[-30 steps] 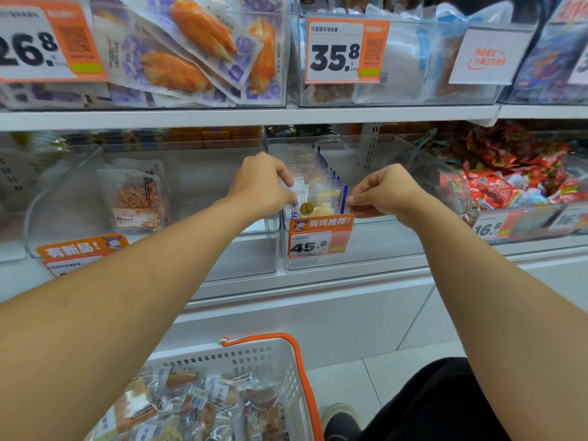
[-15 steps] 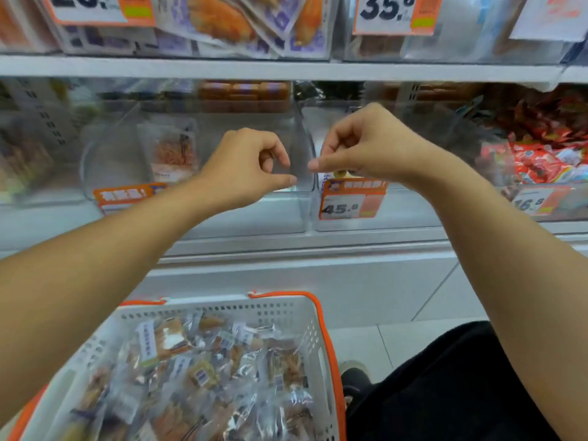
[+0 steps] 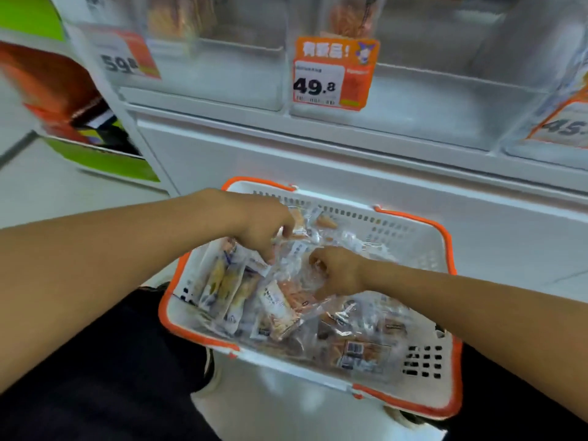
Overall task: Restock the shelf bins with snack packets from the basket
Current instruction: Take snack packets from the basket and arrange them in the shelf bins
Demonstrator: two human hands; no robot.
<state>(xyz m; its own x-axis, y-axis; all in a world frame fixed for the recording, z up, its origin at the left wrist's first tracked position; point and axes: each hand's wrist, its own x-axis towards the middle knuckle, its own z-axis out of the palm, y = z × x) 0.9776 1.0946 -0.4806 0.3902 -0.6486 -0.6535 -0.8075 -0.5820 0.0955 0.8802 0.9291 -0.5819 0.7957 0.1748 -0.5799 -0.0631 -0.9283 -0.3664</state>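
Observation:
A white basket (image 3: 424, 249) with an orange rim sits low in front of me, heaped with clear snack packets (image 3: 280, 310). My left hand (image 3: 262, 229) reaches into its far left part, fingers curled down and pinching a clear packet. My right hand (image 3: 339, 272) is in the middle of the basket, fist curled on the clear wrap of another packet. Above stand clear shelf bins (image 3: 429, 106). One bears an orange 49.8 price tag (image 3: 334, 74) and holds a single packet at the back.
A bin with a 59.8 tag (image 3: 130, 60) stands to the left, and a 45.8 tag (image 3: 563, 125) shows at the right edge. The white shelf base (image 3: 318, 160) rises behind the basket. A green and orange display (image 3: 95, 160) stands at the left. My dark trousers (image 3: 111, 361) fill the lower left.
Both hands have dropped from the 45.8 bin on the shelf down into the basket and closed on packets. My view has swung downward and to the left.

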